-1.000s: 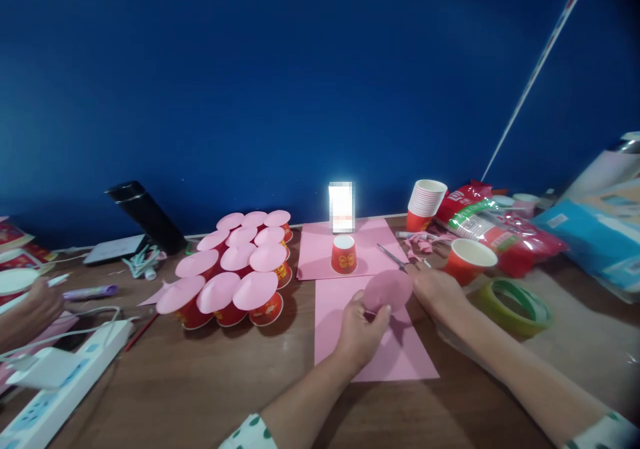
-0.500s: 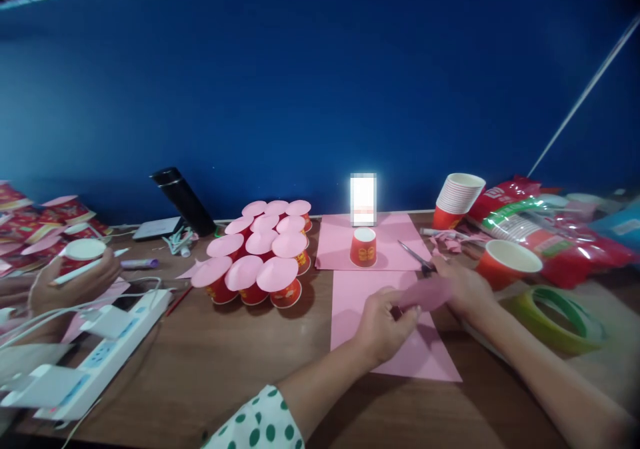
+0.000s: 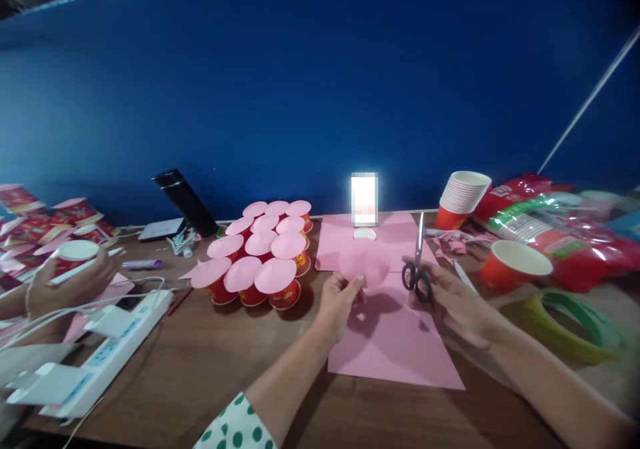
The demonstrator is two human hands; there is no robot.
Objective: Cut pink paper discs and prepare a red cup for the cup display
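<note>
My left hand (image 3: 337, 300) pinches a round pink paper disc (image 3: 364, 264) and holds it upright above a pink paper sheet (image 3: 395, 342). My right hand (image 3: 453, 299) grips a pair of scissors (image 3: 417, 262) by the black handles, blades shut and pointing up, just right of the disc. The disc partly hides a small red cup (image 3: 365, 234) standing on a second pink sheet (image 3: 335, 239) behind it.
A cluster of red cups capped with pink discs (image 3: 260, 256) stands to the left. A stack of paper cups (image 3: 460, 199), a single red cup (image 3: 510, 266), plastic bags (image 3: 555, 229) and a green tape roll (image 3: 570, 322) lie right. Another person's hand (image 3: 70, 282) holds a cup at far left, by a power strip (image 3: 95, 356).
My right hand has picked the scissors up off the table and raised them. My left hand has lifted the pink disc upright and shifted it slightly left.
</note>
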